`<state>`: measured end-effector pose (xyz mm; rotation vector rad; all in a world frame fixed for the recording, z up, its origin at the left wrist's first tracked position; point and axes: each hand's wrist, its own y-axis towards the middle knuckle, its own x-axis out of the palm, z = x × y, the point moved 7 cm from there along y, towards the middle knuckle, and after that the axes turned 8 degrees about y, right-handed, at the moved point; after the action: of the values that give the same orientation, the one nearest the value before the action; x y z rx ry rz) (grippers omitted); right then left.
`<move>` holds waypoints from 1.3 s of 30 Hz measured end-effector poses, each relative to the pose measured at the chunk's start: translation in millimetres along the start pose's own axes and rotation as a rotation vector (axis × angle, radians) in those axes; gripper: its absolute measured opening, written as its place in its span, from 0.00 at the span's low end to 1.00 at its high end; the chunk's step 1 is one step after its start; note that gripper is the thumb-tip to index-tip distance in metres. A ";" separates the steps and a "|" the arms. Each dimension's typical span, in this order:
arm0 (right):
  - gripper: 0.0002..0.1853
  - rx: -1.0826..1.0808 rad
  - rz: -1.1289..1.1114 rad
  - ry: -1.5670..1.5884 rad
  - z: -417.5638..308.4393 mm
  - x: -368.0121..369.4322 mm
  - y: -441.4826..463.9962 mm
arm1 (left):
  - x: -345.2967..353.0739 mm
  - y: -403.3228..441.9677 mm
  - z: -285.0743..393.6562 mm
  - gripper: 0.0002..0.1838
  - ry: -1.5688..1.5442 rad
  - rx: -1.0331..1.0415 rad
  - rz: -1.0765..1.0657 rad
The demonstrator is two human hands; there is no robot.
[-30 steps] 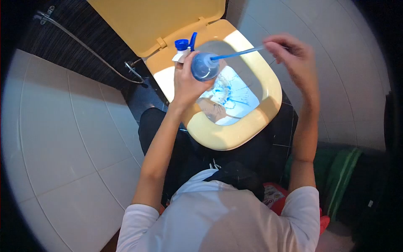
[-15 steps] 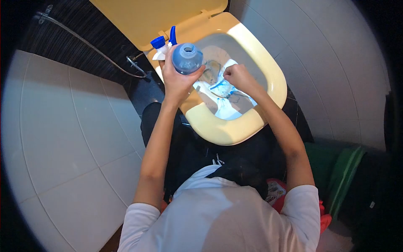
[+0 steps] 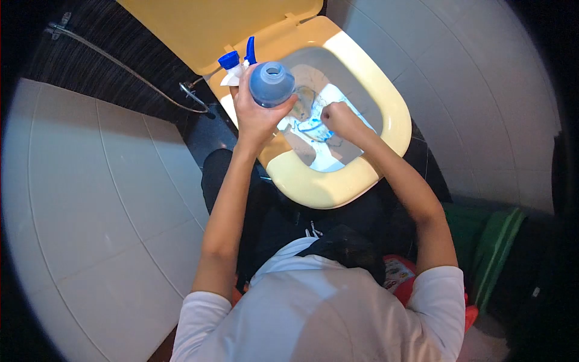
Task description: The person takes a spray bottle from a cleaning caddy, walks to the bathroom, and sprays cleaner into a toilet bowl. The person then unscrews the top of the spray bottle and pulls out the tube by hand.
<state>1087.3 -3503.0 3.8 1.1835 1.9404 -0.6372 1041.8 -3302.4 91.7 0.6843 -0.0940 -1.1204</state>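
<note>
In my left hand (image 3: 256, 123) is a translucent blue bottle (image 3: 271, 87), its uncapped neck facing up toward me. A white and blue spray trigger head (image 3: 230, 67) juts out at the far left of the same hand, beside the bottle. My right hand (image 3: 342, 119) is closed in a fist above the toilet bowl; what it holds, if anything, is hidden beneath the fingers. Blue streaks of liquid (image 3: 313, 128) mark the inside of the bowl below it. The yellow toilet seat (image 3: 395, 120) is down around the bowl.
Behind the seat the yellow lid (image 3: 223, 21) is raised. A hose (image 3: 123, 63) runs along the dark wall to a metal valve (image 3: 192, 92). Tiled walls (image 3: 114, 181) close in on both sides. Green cloth-like material (image 3: 494, 247) and a red object (image 3: 401, 277) lie at lower right.
My right hand has shifted slightly downward over the bowl, and the blue streaks have changed shape. My left hand keeps the bottle and spray head in nearly the same place.
</note>
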 end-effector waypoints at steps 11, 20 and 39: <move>0.06 -0.058 0.006 0.120 -6.2 -24.3 -25.5 | 1.0 5.1 4.4 0.41 0.015 0.001 -0.010; 0.09 0.008 0.239 0.370 -67.0 -156.6 -50.1 | 6.0 2.5 3.4 0.41 0.062 0.011 -0.037; 0.09 -0.243 0.077 0.192 -166.3 -154.1 -18.7 | 16.2 7.0 63.8 0.36 0.230 0.280 -0.043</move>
<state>1056.0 -3468.8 226.6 1.1926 2.0518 -0.2451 1029.2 -3343.7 142.0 1.0651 -0.0403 -1.0724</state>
